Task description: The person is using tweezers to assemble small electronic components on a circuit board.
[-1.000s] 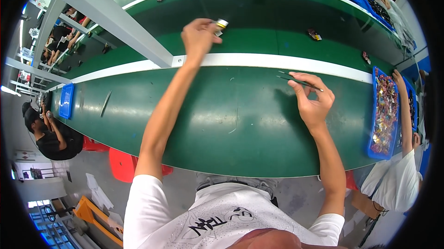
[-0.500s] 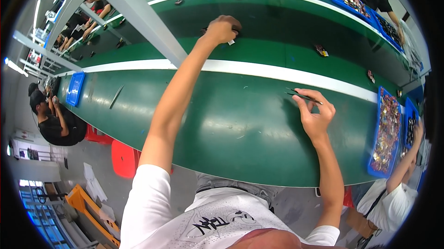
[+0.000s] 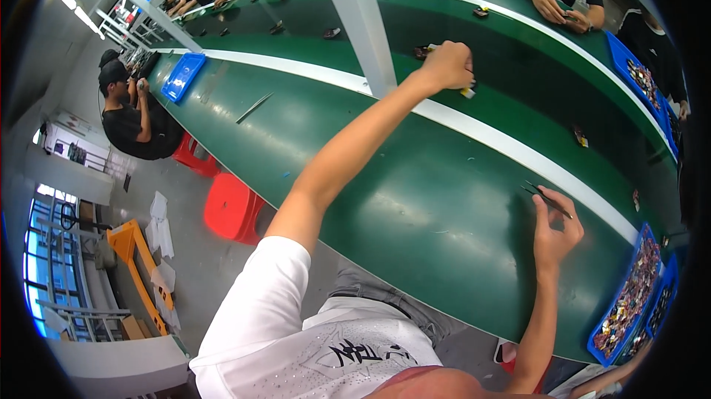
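Observation:
My left hand (image 3: 448,65) reaches far over the dark green conveyor belt, palm down with its fingers curled closed. A small dark part (image 3: 469,90) with a pale yellow and white bit shows under its fingertips, mostly hidden by the hand. Another small dark part (image 3: 424,51) lies on the belt just left of the knuckles. Above the near green tabletop (image 3: 415,251), my right hand (image 3: 559,232) pinches dark tweezers (image 3: 549,202), their tips pointing up and left, apart from any part.
More small parts (image 3: 580,137) dot the belt. Blue trays (image 3: 598,357) of small colourful pieces stand at the right. A grey post (image 3: 363,28) rises left of my left hand. Tweezers (image 3: 255,107) and a blue tray (image 3: 183,78) lie at left. Co-workers sit around.
The view has turned, shifting the bench rightward and tilting it. My left hand remains closed over the belt, with more of the small part showing. My right hand still holds the tweezers.

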The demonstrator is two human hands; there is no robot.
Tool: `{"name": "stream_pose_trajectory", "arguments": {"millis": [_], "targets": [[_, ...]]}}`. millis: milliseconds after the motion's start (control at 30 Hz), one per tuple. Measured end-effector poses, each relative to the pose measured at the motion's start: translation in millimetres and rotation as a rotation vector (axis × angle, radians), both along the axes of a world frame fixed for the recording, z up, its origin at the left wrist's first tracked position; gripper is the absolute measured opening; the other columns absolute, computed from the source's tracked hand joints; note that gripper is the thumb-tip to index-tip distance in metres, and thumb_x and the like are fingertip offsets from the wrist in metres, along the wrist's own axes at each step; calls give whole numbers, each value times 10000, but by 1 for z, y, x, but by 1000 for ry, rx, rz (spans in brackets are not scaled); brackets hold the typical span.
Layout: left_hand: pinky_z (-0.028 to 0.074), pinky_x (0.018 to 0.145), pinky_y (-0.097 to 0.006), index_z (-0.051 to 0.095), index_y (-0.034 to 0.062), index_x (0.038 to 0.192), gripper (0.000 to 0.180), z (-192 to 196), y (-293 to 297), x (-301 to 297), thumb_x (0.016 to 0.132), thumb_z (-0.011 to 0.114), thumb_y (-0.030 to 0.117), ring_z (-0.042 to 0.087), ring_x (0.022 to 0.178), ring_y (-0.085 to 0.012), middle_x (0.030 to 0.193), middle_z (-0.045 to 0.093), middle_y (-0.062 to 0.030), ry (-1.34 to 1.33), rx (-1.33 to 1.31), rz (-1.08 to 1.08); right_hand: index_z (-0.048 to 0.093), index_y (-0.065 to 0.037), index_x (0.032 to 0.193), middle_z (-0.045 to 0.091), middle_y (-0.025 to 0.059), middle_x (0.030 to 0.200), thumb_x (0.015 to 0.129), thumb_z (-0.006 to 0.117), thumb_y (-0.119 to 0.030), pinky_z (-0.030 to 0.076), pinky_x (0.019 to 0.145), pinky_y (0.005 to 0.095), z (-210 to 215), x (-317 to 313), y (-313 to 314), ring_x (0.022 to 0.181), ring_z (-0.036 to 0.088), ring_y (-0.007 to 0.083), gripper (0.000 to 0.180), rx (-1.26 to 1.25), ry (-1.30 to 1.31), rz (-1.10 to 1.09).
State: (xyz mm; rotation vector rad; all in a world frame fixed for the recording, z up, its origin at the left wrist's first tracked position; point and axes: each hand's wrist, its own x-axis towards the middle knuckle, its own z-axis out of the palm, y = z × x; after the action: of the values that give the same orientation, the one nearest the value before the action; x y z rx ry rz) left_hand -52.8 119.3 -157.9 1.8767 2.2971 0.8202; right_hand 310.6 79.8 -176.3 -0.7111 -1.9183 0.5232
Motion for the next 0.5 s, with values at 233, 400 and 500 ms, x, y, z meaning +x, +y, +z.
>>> {"name": "stream_pose_trajectory", "arguments": {"millis": [233, 400, 500], "targets": [[470, 407, -283, 645, -89, 898, 124, 9, -40, 75, 884, 675, 31, 640, 499, -134, 698, 702, -122, -860, -22, -153, 737, -10, 947, 776, 67, 955, 837, 797, 7, 387, 548, 198, -4, 4, -1, 526, 462, 53, 126, -40, 9, 14], [444, 435, -276, 636, -70, 886, 110, -5, -56, 126, 899, 671, 33, 611, 465, -125, 712, 706, -126, -886, -15, -249, 721, 25, 949, 771, 68, 960, 846, 784, 22, 381, 547, 179, 0, 10, -2, 562, 477, 32, 120, -124, 31, -3], [429, 425, -279, 624, -46, 912, 110, -10, -73, 138, 924, 678, 49, 637, 502, -138, 751, 698, -108, -987, -33, -247, 685, 25, 1004, 761, 99, 960, 867, 782, -6, 351, 487, 169, 9, 7, -4, 601, 532, 13, 171, -510, 222, 37]]}}
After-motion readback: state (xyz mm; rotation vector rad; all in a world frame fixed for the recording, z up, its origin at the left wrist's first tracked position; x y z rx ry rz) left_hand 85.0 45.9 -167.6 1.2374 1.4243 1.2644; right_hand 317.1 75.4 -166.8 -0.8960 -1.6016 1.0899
